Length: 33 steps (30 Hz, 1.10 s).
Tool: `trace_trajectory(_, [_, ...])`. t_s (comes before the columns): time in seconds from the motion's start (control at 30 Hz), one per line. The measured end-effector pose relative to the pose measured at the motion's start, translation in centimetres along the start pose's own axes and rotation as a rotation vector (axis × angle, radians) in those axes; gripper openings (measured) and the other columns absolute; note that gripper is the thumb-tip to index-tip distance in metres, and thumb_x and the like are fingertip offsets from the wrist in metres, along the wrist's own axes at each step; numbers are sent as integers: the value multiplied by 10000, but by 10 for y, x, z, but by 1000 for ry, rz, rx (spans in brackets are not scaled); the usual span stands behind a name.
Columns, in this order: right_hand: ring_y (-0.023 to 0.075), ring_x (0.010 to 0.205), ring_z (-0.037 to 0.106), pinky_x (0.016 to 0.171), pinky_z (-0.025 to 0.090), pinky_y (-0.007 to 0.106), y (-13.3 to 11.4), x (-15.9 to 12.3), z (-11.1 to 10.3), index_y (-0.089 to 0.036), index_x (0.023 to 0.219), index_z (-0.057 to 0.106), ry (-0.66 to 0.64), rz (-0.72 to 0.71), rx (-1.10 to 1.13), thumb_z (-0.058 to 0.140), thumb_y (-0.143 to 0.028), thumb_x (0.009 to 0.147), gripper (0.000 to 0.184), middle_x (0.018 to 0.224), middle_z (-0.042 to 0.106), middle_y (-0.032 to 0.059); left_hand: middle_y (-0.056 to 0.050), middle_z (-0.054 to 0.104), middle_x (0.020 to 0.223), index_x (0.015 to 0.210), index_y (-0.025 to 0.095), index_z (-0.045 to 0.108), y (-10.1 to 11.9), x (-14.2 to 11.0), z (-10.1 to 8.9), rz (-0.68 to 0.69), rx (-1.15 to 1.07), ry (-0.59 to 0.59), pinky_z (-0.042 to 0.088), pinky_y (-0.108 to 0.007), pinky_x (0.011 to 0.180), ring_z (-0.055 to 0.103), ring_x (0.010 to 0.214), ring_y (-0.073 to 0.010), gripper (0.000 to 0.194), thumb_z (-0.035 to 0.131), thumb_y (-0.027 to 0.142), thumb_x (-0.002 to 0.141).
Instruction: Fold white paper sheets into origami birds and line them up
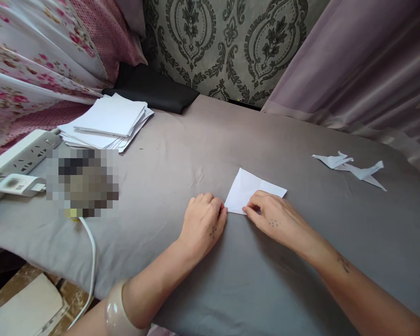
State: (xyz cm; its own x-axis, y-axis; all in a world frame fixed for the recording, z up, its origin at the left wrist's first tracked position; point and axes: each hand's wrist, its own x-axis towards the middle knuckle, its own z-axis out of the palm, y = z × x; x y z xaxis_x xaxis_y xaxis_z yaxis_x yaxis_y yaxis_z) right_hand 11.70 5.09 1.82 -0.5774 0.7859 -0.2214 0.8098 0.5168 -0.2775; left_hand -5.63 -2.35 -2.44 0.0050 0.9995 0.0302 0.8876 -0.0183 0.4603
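Note:
A small white sheet of paper (243,189) lies on the grey cloth surface, with a faint crease showing near its far edge. My left hand (203,221) is closed, fingers curled under, its thumb and forefinger at the paper's left corner. Over the paper's right part, my right hand (271,212) is bent in a pinch, with thumb and forefinger at the near edge. That hand hides the right near portion of the sheet. Off to the right are white folded paper figures (366,173) with pointed ends, lying close together.
A stack of white paper (108,122) sits at the back left, beside a black folded item (154,88). A white power strip (24,154) with a plugged-in charger (19,185) lines the left edge. Its white cable (93,252) hangs over the front. A blurred object (87,182) is nearby.

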Motion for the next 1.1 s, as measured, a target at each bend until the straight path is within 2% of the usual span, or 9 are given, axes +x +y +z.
trace_trajectory(0.13, [137, 690, 574, 624, 350, 264, -1, 6, -2, -195, 674, 588, -17, 26, -15, 496, -241, 864, 216, 761, 629, 15, -57, 601, 828, 813, 187, 622, -4, 0, -3, 4, -80, -17, 397, -339, 696, 543, 766, -196, 254, 415, 277, 930])
trace_trajectory(0.23, [131, 646, 560, 591, 332, 258, -3, 10, -6, -192, 632, 573, -52, 46, -21, 513, -256, 847, 232, 729, 635, 15, -50, 607, 830, 830, 192, 641, -5, -1, -6, 0, -144, -27, 416, -345, 744, 557, 803, -201, 176, 467, 183, 855])
trace_trajectory(0.33, [133, 637, 550, 568, 310, 254, -6, 13, -11, -193, 618, 572, -92, 67, -18, 520, -271, 835, 236, 715, 642, 16, -45, 617, 836, 840, 194, 656, -4, -1, -7, -27, -167, -30, 423, -357, 771, 562, 819, -204, 178, 493, 139, 795])
trace_trajectory(0.5, [124, 575, 494, 532, 268, 258, -8, 15, -17, -196, 566, 522, -139, 75, -53, 503, -266, 818, 261, 634, 601, 3, -40, 618, 809, 808, 193, 658, -4, 2, -9, -32, -173, -57, 425, -348, 747, 565, 798, -200, 157, 504, 193, 837])
trace_trajectory(0.73, [127, 596, 524, 525, 264, 257, -6, 20, -16, -200, 597, 589, -174, 79, -27, 533, -284, 797, 225, 646, 622, 12, -35, 626, 833, 851, 201, 649, -10, 2, -9, -9, -199, -75, 425, -331, 721, 571, 807, -200, 109, 565, 269, 872])
trace_trajectory(0.97, [115, 555, 499, 503, 258, 255, -1, 22, -15, -203, 595, 590, -192, 82, -10, 523, -316, 787, 233, 600, 597, -7, -71, 620, 894, 890, 166, 610, -8, 1, -6, 91, -14, -73, 412, -334, 718, 540, 789, -198, 265, 378, 265, 970])
trace_trajectory(1.1, [111, 533, 480, 492, 261, 252, 2, 25, -13, -202, 568, 562, -216, 77, 0, 515, -339, 767, 247, 558, 560, -20, -74, 602, 855, 874, 153, 606, -4, 1, -6, 102, 65, -53, 414, -327, 719, 526, 781, -203, 267, 364, 234, 953])
